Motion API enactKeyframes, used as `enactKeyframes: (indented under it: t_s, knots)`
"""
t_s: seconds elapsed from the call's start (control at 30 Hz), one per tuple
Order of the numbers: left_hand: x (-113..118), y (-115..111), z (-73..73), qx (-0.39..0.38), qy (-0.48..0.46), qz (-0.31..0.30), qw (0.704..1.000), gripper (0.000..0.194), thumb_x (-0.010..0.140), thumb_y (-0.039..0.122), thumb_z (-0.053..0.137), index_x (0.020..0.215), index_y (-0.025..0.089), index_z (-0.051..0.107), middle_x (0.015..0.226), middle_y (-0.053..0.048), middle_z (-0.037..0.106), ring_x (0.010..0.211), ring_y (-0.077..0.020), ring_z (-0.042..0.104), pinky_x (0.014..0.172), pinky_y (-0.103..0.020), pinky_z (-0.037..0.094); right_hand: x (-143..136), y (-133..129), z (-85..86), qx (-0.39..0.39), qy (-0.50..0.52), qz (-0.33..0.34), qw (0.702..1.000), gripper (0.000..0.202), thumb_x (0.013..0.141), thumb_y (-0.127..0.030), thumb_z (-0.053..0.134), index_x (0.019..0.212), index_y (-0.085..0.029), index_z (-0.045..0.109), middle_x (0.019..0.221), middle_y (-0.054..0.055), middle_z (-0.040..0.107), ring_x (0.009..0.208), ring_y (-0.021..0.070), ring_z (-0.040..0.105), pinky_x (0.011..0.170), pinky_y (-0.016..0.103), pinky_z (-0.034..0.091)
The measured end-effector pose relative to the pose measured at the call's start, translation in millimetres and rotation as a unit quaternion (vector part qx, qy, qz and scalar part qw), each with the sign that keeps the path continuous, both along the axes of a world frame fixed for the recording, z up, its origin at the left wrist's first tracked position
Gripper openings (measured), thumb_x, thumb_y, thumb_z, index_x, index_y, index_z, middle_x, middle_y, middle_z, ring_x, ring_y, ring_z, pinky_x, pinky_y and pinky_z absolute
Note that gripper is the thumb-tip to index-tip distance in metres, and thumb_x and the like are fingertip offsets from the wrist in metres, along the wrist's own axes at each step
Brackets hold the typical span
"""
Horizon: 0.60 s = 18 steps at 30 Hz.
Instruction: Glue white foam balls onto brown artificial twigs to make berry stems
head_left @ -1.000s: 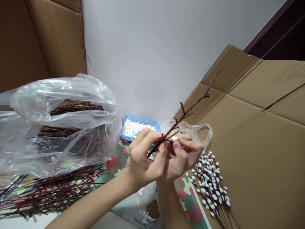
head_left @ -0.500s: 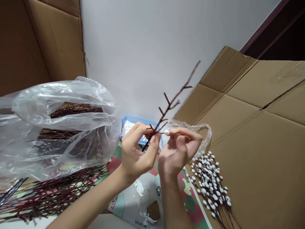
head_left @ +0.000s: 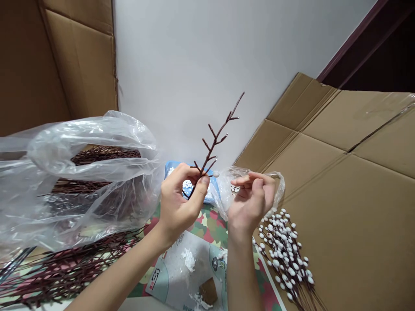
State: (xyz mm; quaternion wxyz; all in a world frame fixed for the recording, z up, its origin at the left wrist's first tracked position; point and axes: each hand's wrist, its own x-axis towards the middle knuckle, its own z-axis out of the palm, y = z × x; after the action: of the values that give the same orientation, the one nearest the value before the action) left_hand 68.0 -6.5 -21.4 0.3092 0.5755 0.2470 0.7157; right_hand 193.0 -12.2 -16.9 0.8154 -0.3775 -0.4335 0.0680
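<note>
Left hand (head_left: 180, 198) pinched on brown twig (head_left: 212, 147), right hand (head_left: 249, 203) loosely open — camouflage-patterned cover (head_left: 212, 226) below, cardboard (head_left: 340, 216) and pale wall (head_left: 194, 77) beyond.

A makeshift craft corner, possibly in a home: cardboard sheets (head_left: 356, 224) by a plain wall (head_left: 201, 65), bundled twigs (head_left: 71, 268) and white beads (head_left: 187, 185) about a patterned surface (head_left: 212, 224).

One held branch (head_left: 213, 146), one blue basket (head_left: 172, 164), one brown block (head_left: 208, 290).
</note>
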Motion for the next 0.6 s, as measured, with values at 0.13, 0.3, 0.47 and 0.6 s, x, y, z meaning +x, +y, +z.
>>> enactKeyframes:
  t_s: [0.13, 0.3, 0.47, 0.6]
  knots:
    - [1.9, 4.5, 1.0, -0.054, 0.008, -0.050, 0.997, 0.011, 0.084, 0.022, 0.061, 0.075, 0.016, 0.061, 0.066, 0.000, 0.057, 0.060, -0.0115, 0.055, 0.056, -0.025, 0.048, 13.7, 5.2, -3.8, -0.071, -0.102, -0.007, 0.992, 0.015, 0.083, -0.036, 0.060, 0.084, -0.020, 0.059, 0.079, -0.001, 0.058, 0.076, 0.0137, 0.059, 0.074, 0.030, 0.045]
    - [6.6, 8.3, -0.8, -0.085, 0.022, -0.106, 0.990, 0.011, 0.083, 0.023, 0.061, 0.075, 0.016, 0.061, 0.067, 0.000, 0.059, 0.060, -0.0113, 0.057, 0.058, -0.025, 0.047, 18.3, 1.7, -4.1, -0.138, -0.222, 0.076, 0.962, 0.019, 0.087, -0.041, 0.056, 0.096, -0.024, 0.059, 0.089, -0.001, 0.062, 0.081, 0.0147, 0.060, 0.075, 0.031, 0.046]
    - [10.1, 9.5, -4.8, -0.098, 0.029, -0.130, 0.986, 0.011, 0.080, 0.026, 0.062, 0.076, 0.016, 0.062, 0.070, -0.001, 0.061, 0.064, -0.0134, 0.058, 0.061, -0.026, 0.048, 16.0, -1.8, -2.1, -0.157, -0.294, 0.070, 0.940, 0.017, 0.089, -0.033, 0.053, 0.077, -0.023, 0.058, 0.074, -0.003, 0.058, 0.073, 0.0137, 0.054, 0.069, 0.028, 0.042]
    - [8.7, 12.9, -6.7, -0.099, 0.019, -0.117, 0.988, 0.011, 0.080, 0.028, 0.063, 0.078, 0.017, 0.063, 0.075, -0.002, 0.063, 0.072, -0.0155, 0.061, 0.066, -0.027, 0.049, 8.7, -6.1, -2.5, -0.158, -0.314, 0.083, 0.932, 0.016, 0.088, -0.030, 0.054, 0.074, -0.022, 0.057, 0.071, -0.004, 0.058, 0.071, 0.0135, 0.053, 0.070, 0.028, 0.042]
